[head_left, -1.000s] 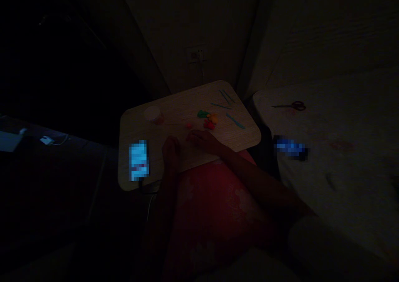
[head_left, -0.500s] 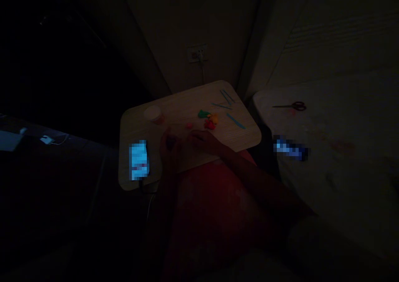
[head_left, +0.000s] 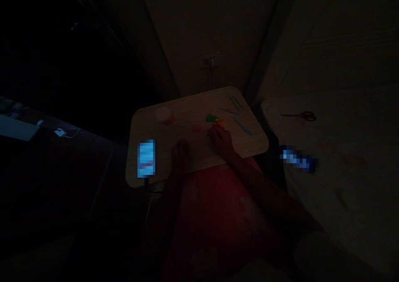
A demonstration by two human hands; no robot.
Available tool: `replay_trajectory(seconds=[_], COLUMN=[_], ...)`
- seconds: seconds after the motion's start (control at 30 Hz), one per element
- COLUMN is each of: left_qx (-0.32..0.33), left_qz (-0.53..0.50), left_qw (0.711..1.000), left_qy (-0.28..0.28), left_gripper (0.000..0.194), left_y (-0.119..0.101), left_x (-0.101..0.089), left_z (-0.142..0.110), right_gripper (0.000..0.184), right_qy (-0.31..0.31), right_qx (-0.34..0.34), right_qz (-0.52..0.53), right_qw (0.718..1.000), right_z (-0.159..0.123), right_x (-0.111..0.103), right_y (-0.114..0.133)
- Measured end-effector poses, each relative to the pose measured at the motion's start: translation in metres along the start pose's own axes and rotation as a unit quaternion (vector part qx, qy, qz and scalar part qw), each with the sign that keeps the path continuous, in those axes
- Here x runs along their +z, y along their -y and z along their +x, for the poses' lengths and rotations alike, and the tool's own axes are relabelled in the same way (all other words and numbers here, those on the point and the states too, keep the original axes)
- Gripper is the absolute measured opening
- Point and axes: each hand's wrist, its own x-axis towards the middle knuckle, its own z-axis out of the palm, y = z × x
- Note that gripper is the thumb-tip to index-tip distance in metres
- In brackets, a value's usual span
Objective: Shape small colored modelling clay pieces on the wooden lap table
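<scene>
The light is very dim. My right hand [head_left: 222, 141] reaches into a small pile of modelling clay, its bent fingers pressed together on the clay. An orange clay lump [head_left: 221, 123] shows just beyond the fingertips, and a green lump [head_left: 211, 118] lies to its left. The red part of the pile is mostly hidden under the hand. My left hand [head_left: 180, 152] rests closed on the near side of the small wooden table [head_left: 193, 103]; what is inside it, if anything, is too dark to see. A small pink-red clay piece [head_left: 197, 128] lies between the hands.
A pale round tub [head_left: 163, 115] stands at the back left, beside a reddish lump. A lit phone [head_left: 146, 158] lies at left with a cable. Thin blue tools [head_left: 243, 127] lie at right. Scissors [head_left: 299, 116] and a blurred blue object [head_left: 298, 159] lie on the right-hand surface.
My right hand has moved away from the left hand, onto the clay pile, covering the red lump. My left hand has drawn slightly nearer. The whole view has shifted a little.
</scene>
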Motion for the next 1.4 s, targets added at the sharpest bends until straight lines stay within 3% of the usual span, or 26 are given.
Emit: replay_trajectory(seconds=[0.1,0.17,0.27,0.37,0.47,0.6,0.7,0.77,0.9,1.03,1.13,1.27,1.4], left_qx=[-0.001,0.052,0.131,0.149,0.149,0.217,0.262,0.273,0.286,0.255,0.219,0.213,0.205], left_qz=[0.066,0.145,0.329,0.443,0.476,0.458,0.452,0.438,0.381,0.267,0.171,0.172,0.209], left_qw=[0.998,0.988,0.935,0.882,0.864,0.86,0.846,0.847,0.873,0.928,0.958,0.956,0.949], left_qy=[-0.006,0.011,0.029,0.056,0.076,0.062,0.112,0.129,0.1,0.059,0.072,0.107,0.12], left_gripper=[0.055,0.047,0.029,0.034,0.038,0.045,0.036,0.031,0.028,0.034,0.045,0.044,0.037], left_y=[0.001,-0.004,-0.014,-0.02,-0.02,-0.016,-0.016,-0.016,-0.019,-0.023,-0.022,-0.015,-0.006], left_x=[-0.002,-0.002,0.002,0.008,0.012,0.016,0.018,0.019,0.024,0.032,0.04,0.046,0.045], left_z=[0.009,0.023,0.047,0.065,0.068,0.067,0.076,0.083,0.085,0.072,0.064,0.062,0.064], right_gripper=[0.045,0.044,0.042,0.04,0.039,0.038,0.036,0.034,0.033,0.035,0.035,0.033,0.032], right_qy=[-0.023,-0.035,-0.051,-0.042,-0.036,-0.049,-0.05,-0.049,-0.062,-0.105,-0.134,-0.126,-0.056], right_qx=[-0.016,-0.034,-0.062,-0.075,-0.083,-0.069,-0.05,-0.041,-0.02,0.013,0.049,0.062,0.053], right_qz=[-0.061,-0.111,-0.165,-0.181,-0.184,-0.186,-0.174,-0.16,-0.114,-0.059,-0.027,-0.051,-0.17], right_qw=[0.998,0.993,0.983,0.98,0.979,0.979,0.982,0.985,0.991,0.993,0.989,0.989,0.982], right_z=[0.002,0.004,0.005,0.003,0.0,-0.003,-0.003,-0.003,-0.003,-0.001,0.002,0.004,0.001], right_x=[-0.015,-0.025,-0.033,-0.036,-0.037,-0.041,-0.045,-0.046,-0.047,-0.049,-0.05,-0.05,-0.044], right_y=[0.001,0.0,-0.003,-0.005,-0.007,-0.011,-0.013,-0.014,-0.012,-0.013,-0.016,-0.016,-0.008])
